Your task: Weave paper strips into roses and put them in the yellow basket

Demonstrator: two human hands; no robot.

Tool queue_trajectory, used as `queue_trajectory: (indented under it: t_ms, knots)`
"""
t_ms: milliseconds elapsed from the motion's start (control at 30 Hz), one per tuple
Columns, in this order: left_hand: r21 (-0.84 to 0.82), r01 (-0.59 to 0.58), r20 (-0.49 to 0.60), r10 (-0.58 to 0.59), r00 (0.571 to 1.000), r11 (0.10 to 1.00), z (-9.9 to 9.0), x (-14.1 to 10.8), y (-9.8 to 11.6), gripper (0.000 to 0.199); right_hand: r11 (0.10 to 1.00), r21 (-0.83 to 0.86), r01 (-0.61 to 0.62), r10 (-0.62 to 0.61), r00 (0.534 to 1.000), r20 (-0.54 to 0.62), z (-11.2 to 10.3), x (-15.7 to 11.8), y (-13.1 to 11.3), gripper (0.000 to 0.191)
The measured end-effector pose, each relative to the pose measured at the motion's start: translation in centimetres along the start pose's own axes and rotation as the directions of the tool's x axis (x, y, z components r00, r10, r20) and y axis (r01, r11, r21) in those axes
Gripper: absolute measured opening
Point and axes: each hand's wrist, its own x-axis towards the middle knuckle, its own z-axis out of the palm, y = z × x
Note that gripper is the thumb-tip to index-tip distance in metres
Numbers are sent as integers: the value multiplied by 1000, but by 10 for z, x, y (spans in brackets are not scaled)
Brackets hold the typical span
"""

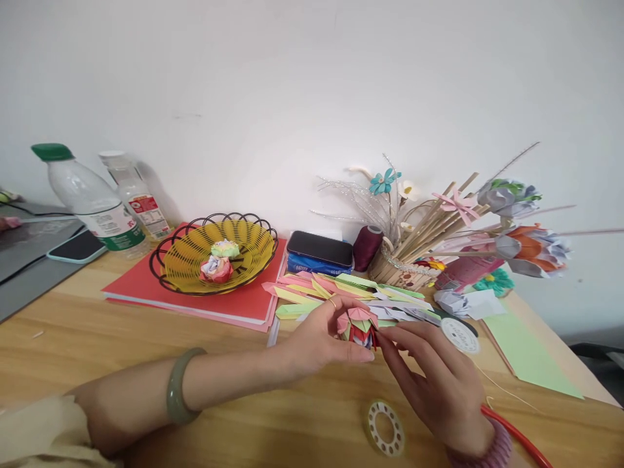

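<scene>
We see the table [234, 416], which carries everything here. On it, to the left, is the basket [178, 257] with two paper flowers [218, 268] inside, and behind the hands lie many folded paper strips [312, 290]. Our left hand [316, 338] is curved in a narrow grip around the flower [359, 315], with the thumb below and the fingers behind it. Our right hand [436, 374] has its fingers drawn near together, and their tips meet the right edge of the flower; whether they pinch a separate small piece, we cannot tell.

For working well at this edge, we think the left hand should be firm but light, because paper of this kind probably dents easily. The right fingertips should press only in small touches, near the fold, and the wrist may turn the flower instead of pulling on it.

The flower is between both hands, raised over the table in front of the strips. It looks round and compact, with pink petals on top, pale green under them, then red and some whitish paper lower. Its smallest folds look pointed and quite crisp.
</scene>
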Motion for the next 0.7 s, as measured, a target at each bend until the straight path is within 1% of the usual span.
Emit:
queue_trajectory:
  t_ms: [33,100,167,200,267,367,467,700]
  knots:
    - [-5,-1,3,1,1000,1000,0,0,0,51,999,38,-29,29,1000,9,0,1,0,23]
    - [-18,3,13,-3,1000,1000,0,0,1,52,984,121,-130,128,991,27,-1,4,-1,18]
    - [-27,14,18,-14,1000,1000,0,1,2,53,959,171,-227,223,974,41,-2,6,-2,14]
    - [-30,17,19,-16,1000,999,0,1,2,53,951,182,-249,244,969,47,-2,6,-2,13]
    - [-34,17,26,-17,1000,999,0,1,2,53,951,195,-239,232,971,58,-1,6,-1,15]
    - [-28,5,33,-4,999,1000,0,1,0,52,968,186,-167,158,986,60,0,4,0,24]
    - [-10,-8,33,9,999,1000,0,0,-1,51,978,168,-125,117,992,55,0,2,1,28]
    - [-21,-6,30,6,1000,1000,-1,0,2,49,951,255,-173,150,983,106,-1,7,2,22]
